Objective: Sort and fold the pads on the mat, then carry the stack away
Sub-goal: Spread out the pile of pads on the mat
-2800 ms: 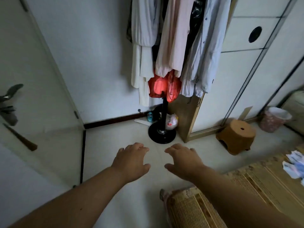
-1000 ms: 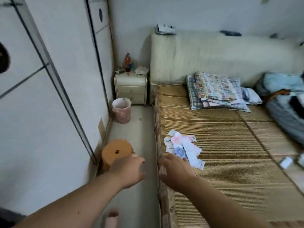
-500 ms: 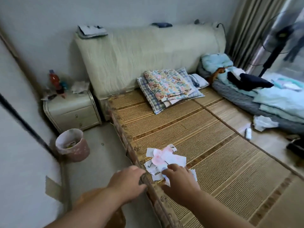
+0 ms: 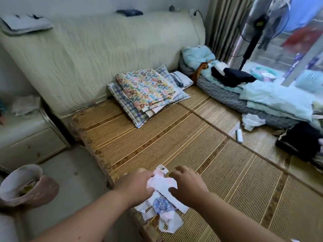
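A loose heap of small pads (image 4: 161, 185), white with pink and blue patches, lies at the near left edge of the woven bamboo mat (image 4: 201, 154). My left hand (image 4: 135, 186) rests on the left side of the heap, fingers curled against the top pink-white pad. My right hand (image 4: 187, 185) lies on the heap's right side, fingers spread and touching the same pad. Neither hand has lifted anything. A blue-patterned pad (image 4: 162, 203) shows lower down between my forearms.
Folded patterned cloths (image 4: 148, 91) sit by the cream headboard (image 4: 97, 55). Bedding and dark clothes (image 4: 262, 95) crowd the right side, with a small white tube (image 4: 239, 135) nearby. A pink bin (image 4: 26, 186) and a bedside cabinet (image 4: 26, 137) stand on the floor at left.
The view swung from the coat stand round to the bed. Both hands have come onto the pad heap, the left one crossing from beyond the mat edge.
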Available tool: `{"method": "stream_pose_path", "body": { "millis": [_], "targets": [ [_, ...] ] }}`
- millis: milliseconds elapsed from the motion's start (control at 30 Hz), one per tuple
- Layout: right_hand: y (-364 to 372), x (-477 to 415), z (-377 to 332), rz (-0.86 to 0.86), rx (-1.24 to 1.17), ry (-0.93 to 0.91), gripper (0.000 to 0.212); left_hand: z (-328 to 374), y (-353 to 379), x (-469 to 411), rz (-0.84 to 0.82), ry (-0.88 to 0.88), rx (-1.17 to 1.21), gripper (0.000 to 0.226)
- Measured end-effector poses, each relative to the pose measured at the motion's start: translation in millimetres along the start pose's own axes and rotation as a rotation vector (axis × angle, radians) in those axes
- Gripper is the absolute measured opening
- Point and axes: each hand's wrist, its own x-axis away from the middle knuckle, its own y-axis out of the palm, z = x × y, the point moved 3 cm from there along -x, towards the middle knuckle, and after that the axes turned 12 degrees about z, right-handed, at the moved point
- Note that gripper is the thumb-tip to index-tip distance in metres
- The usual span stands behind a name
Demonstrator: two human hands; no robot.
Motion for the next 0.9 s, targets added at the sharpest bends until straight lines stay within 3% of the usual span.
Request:
{"method": "stream_pose_path", "body": {
  "millis": [267,533,900],
  "targets": [
    [-14.6,-34.7,28.2,0.102,-0.103,0.138,0.055,28.4,-20.3,-70.7,0.024,0.215,0.012,0.052],
    [-12.5,-48.1,52.2,0.189,-0.096,0.351,0.055,58.2,-10.8,-136.5,-0.067,0.476,0.022,0.052],
    [18.2,-113.4,0.5,0.238,-0.144,0.823,0.054,-2.5,-11.8,-227.7,-0.251,0.850,-0.041,0.053]
  ]
}}
